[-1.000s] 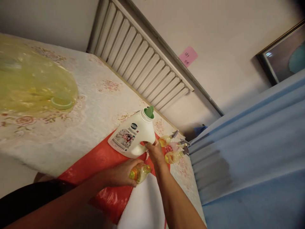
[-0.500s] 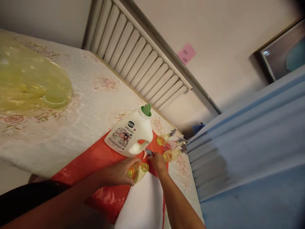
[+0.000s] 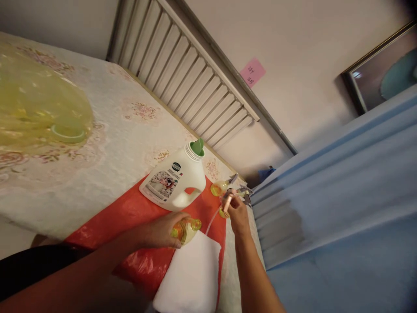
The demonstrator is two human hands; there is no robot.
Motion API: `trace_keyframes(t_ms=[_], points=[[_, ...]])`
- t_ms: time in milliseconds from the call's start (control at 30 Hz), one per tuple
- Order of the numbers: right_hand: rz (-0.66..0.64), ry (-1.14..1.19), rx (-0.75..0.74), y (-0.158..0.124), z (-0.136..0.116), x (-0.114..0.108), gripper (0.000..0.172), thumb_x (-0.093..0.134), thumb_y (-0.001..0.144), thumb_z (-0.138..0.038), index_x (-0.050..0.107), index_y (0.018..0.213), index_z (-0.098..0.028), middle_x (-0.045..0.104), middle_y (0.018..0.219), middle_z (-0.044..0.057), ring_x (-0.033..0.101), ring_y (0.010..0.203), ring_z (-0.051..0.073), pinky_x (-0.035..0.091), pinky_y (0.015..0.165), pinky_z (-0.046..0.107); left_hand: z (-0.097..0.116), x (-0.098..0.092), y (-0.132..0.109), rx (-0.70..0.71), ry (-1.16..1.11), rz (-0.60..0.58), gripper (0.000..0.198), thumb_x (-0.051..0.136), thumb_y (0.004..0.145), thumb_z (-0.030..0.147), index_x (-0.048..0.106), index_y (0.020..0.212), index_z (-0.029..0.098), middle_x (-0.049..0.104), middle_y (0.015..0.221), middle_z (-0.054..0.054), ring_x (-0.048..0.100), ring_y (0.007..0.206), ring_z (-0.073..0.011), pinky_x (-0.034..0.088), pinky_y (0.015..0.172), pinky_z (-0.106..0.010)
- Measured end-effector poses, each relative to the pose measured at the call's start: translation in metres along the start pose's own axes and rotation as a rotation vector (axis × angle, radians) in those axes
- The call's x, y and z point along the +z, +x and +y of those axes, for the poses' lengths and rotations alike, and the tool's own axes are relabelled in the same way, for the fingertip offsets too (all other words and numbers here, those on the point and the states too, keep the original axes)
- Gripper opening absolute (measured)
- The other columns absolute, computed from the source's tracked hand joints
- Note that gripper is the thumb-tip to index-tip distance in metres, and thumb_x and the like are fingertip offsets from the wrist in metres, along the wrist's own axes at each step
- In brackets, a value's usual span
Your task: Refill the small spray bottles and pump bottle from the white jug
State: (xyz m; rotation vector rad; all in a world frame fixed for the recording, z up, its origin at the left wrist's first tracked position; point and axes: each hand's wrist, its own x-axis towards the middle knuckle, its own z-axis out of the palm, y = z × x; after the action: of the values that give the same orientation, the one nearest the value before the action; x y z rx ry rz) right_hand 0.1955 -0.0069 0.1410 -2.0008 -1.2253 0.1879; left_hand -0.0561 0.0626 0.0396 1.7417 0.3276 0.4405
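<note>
My left hand (image 3: pixel 169 227) is wrapped round a small clear yellow bottle (image 3: pixel 188 229), whose open neck points right. In my right hand (image 3: pixel 237 213) is a trigger sprayer head (image 3: pixel 228 202), and its thin dip tube (image 3: pixel 212 221) hangs down to the left, apart from the bottle. Just beyond my left hand stands a large white detergent jug (image 3: pixel 176 182) with a green pouring spout (image 3: pixel 197 148) in its mouth. A folded white cloth (image 3: pixel 190 274) lies below the bottle. Behind my right hand, other spray bottles (image 3: pixel 219 188) stand partly hidden.
A red plastic sheet (image 3: pixel 97 226) lies under the jug and cloth on a flowered tablecloth (image 3: pixel 117 130). A puffed yellow plastic bag (image 3: pixel 42 104) sits at the left. A slatted rail (image 3: pixel 192 74) runs along the wall, and a blue curtain (image 3: pixel 342 195) hangs at the right.
My right hand has moved right and slightly up from beside the jug's handle, carrying the sprayer head; its tube now shows. My left hand still holds the bottle in nearly the same place.
</note>
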Motion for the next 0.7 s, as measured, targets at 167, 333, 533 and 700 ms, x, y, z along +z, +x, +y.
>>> trace_keyframes(t_ms=[167, 333, 533, 700], points=[[0.224, 0.374, -0.118, -0.03, -0.045, -0.024, 0.025, 0.074, 0.068, -0.033, 0.063, 0.086, -0.018, 0.066, 0.076, 0.0, 0.061, 0.063, 0.015, 0.05, 0.059, 0.027, -0.005, 0.002, 0.001, -0.015, -0.025, -0.005, 0.075, 0.074, 0.061, 0.023, 0.048, 0.132, 0.024, 0.058, 0.13, -0.007, 0.056, 0.117, -0.0318, 0.047, 0.093, -0.036], [0.331, 0.529, -0.345, -0.047, -0.082, -0.032, 0.03, 0.076, 0.067, -0.023, 0.061, 0.093, -0.022, 0.066, 0.087, 0.001, 0.062, 0.075, 0.016, 0.051, 0.058, 0.027, 0.004, 0.0, -0.002, 0.013, -0.073, -0.031, 0.065, 0.072, 0.064, 0.021, 0.052, 0.126, 0.024, 0.062, 0.123, -0.004, 0.059, 0.11, -0.0281, 0.049, 0.089, -0.033], [0.3, 0.447, -0.376, -0.057, -0.081, -0.024, 0.025, 0.075, 0.073, -0.029, 0.062, 0.093, -0.021, 0.067, 0.088, 0.004, 0.065, 0.077, 0.018, 0.052, 0.058, 0.03, 0.003, 0.001, 0.0, 0.004, -0.097, -0.015, 0.067, 0.073, 0.063, 0.022, 0.052, 0.126, 0.023, 0.062, 0.123, -0.003, 0.058, 0.111, -0.0289, 0.049, 0.089, -0.032], [0.303, 0.382, -0.348, -0.063, -0.073, -0.026, 0.027, 0.072, 0.077, -0.037, 0.062, 0.098, -0.023, 0.068, 0.089, 0.003, 0.065, 0.08, 0.02, 0.052, 0.058, 0.031, 0.001, 0.001, 0.001, 0.018, -0.066, -0.014, 0.069, 0.074, 0.061, 0.021, 0.052, 0.126, 0.024, 0.061, 0.125, -0.004, 0.056, 0.115, -0.0288, 0.047, 0.094, -0.034]])
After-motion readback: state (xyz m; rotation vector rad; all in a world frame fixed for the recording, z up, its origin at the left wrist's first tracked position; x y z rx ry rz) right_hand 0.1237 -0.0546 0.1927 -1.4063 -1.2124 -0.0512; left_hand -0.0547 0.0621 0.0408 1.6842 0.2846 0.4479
